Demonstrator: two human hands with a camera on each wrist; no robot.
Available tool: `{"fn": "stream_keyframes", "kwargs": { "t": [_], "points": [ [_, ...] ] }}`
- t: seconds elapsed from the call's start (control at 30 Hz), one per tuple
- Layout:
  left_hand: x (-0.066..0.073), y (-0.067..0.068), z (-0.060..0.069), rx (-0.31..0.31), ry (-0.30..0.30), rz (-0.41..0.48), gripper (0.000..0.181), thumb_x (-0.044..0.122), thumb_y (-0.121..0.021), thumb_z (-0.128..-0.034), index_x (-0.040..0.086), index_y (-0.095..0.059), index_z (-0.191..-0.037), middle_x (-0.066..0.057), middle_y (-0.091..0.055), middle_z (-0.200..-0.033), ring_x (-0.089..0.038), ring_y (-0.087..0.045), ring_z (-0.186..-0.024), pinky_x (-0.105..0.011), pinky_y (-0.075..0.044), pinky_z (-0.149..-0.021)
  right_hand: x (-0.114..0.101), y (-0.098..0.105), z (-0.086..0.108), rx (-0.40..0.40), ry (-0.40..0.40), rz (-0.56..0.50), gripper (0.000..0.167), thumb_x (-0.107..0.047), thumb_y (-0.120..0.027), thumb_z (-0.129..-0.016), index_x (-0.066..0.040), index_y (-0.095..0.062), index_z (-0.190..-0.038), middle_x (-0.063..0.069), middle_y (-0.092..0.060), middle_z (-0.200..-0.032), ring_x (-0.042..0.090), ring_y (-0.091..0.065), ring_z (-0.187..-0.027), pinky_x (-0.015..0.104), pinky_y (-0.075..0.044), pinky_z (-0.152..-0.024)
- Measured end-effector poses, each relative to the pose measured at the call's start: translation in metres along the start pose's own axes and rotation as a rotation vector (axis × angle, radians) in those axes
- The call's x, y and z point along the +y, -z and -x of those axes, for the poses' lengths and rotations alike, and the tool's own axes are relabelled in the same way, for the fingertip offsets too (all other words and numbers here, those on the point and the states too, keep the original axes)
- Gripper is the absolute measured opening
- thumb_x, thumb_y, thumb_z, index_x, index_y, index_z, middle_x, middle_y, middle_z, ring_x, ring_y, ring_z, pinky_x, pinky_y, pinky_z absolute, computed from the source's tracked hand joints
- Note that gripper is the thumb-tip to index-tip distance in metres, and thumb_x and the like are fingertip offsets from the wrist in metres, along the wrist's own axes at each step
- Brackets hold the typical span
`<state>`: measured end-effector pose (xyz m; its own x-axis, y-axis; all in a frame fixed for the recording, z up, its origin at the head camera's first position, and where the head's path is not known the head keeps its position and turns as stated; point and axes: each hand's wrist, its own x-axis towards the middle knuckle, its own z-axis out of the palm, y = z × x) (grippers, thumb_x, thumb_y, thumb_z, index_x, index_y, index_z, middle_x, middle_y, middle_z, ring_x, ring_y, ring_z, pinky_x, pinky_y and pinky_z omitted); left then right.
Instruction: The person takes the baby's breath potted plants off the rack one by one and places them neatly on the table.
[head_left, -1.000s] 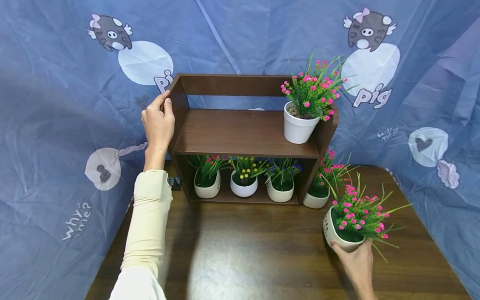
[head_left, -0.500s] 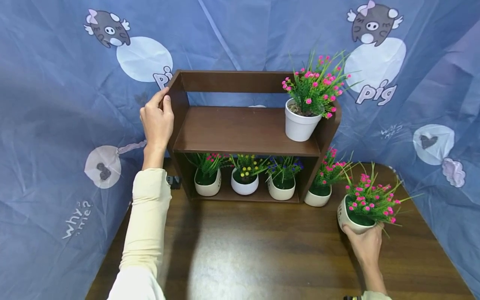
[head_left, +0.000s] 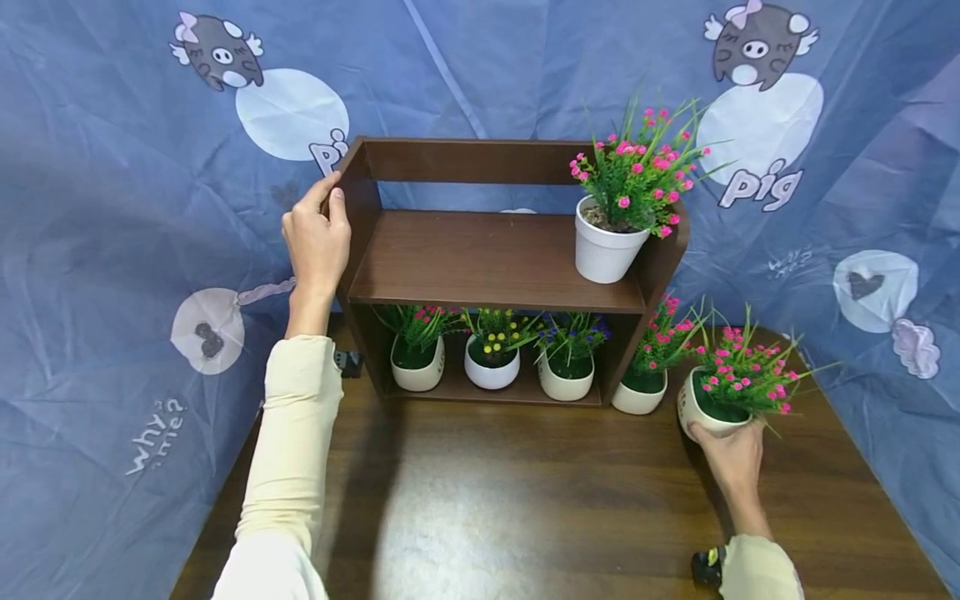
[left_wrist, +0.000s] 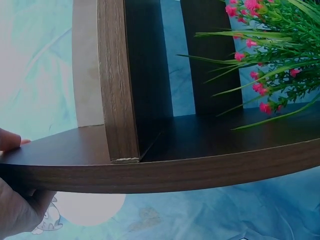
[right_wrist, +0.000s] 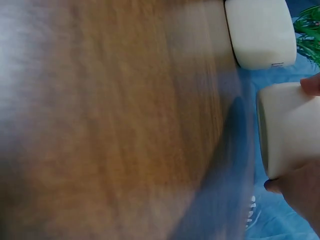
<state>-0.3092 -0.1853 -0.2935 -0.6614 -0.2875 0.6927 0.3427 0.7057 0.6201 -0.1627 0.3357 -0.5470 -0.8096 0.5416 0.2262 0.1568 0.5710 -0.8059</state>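
My left hand (head_left: 318,242) grips the upper edge of the left side panel of a brown wooden shelf (head_left: 480,254). In the left wrist view that panel lies between the thumb and the other fingers. At the right, my right hand (head_left: 733,457) holds a cream pot of pink flowers (head_left: 716,408) by its near side, the thumb at the left. The right wrist view shows this cream pot (right_wrist: 290,132) apart from another pot. A similar pink-flowered pot (head_left: 640,393) stands on the table against the shelf's right side.
On the upper shelf, a white pot of pink flowers (head_left: 609,250) stands at the right end. Pots with pink (head_left: 417,367), yellow (head_left: 492,365) and blue flowers (head_left: 566,379) line the lower shelf. A small black object (head_left: 347,363) lies left of the shelf on the table (head_left: 525,483).
My right hand has carried the cream pot of pink flowers away from me and slightly right, towards the table's back right. The left hand keeps its grip on the shelf.
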Motion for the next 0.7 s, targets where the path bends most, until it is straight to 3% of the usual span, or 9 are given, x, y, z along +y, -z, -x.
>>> {"fn": "stream_keyframes", "kwargs": {
  "t": [0.37,0.7],
  "points": [
    [0.0,0.001,0.001,0.001,0.007,-0.005,0.031,0.022,-0.049,-0.0961,0.012,-0.065,-0.121,-0.015,-0.068,-0.086,-0.02,-0.037,-0.054,-0.036,-0.038,-0.067,0.004,-0.018,-0.023,-0.076,0.007,0.037,0.085,-0.015,-0.075,-0.07,0.013,-0.027,-0.133,0.033,-0.038,-0.121,0.043,-0.039,-0.11,0.051,-0.029,-0.095],
    [-0.001,0.0,0.001,0.008,0.0,-0.013,0.031,0.022,-0.049,-0.0961,0.012,-0.065,-0.12,-0.016,-0.067,-0.083,-0.02,-0.038,-0.055,-0.037,-0.038,-0.067,0.009,-0.029,-0.033,-0.118,0.012,-0.004,0.091,-0.016,-0.076,-0.07,0.01,-0.02,-0.137,0.033,-0.038,-0.126,0.042,-0.038,-0.116,0.047,-0.027,-0.1]
  ]
}}
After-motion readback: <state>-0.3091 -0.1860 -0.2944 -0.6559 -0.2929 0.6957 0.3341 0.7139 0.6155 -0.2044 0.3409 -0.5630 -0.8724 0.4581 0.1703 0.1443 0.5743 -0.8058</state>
